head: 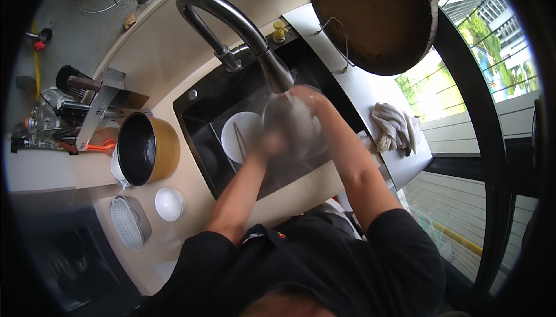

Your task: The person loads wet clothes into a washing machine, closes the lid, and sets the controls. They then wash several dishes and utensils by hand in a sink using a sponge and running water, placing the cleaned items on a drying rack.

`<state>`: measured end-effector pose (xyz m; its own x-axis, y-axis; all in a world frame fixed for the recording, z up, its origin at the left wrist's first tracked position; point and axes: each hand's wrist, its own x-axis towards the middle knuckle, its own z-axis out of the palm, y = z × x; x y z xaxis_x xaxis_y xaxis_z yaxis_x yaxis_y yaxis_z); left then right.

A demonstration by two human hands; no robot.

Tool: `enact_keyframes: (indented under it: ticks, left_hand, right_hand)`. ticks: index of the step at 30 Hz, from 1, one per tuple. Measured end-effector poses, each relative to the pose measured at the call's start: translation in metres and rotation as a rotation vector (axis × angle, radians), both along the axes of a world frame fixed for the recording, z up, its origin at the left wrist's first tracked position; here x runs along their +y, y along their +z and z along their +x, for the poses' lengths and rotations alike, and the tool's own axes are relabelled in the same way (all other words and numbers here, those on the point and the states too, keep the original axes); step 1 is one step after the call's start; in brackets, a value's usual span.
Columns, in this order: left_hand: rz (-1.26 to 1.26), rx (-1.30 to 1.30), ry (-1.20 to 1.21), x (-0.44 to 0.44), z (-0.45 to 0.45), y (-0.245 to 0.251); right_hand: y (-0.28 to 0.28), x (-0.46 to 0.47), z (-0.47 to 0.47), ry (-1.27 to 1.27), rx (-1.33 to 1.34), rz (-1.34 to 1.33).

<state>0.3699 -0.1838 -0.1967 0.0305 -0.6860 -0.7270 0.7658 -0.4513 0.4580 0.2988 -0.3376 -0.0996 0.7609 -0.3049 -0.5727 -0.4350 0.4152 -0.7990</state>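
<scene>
Under the metal gooseneck faucet (278, 71), a blurred round vessel (299, 128), perhaps a bowl or pan, is held over the black sink (217, 104). My right hand (306, 97) is at its far rim, close to the spout, with the fingers partly hidden. My left hand (273, 143) is blurred at the vessel's near left side; whether it grips the vessel cannot be told. Water appears to run from the spout onto the vessel. Left of it in the sink sits a white bowl (234, 139) with a pair of chopsticks (240, 138) lying in it.
On the left counter are a gold-sided pot (167, 150), white bowls (168, 204) and a plastic basket (126, 223). A utensil rack (97, 108) stands behind them. A soap pump (279, 30) is beside the faucet; a cloth (395, 126) and a large round board (373, 17) are on the right.
</scene>
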Motion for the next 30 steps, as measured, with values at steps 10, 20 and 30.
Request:
enact_keyframes:
  ticks: [10, 20, 30]
  left_hand:
    - [-0.098, 0.160, 0.350, -0.012, -0.017, -0.008]
    - [0.280, -0.178, 0.159, -0.018, -0.021, -0.007]
    - [-0.025, 0.314, 0.264, -0.009, -0.014, 0.004]
  right_hand:
    - [-0.128, 0.063, -0.008, -0.430, -0.605, 0.267]
    - [-0.080, 0.054, -0.020, -0.631, -0.398, -0.379]
    - [-0.133, 0.042, -0.021, -0.179, -0.674, -0.371]
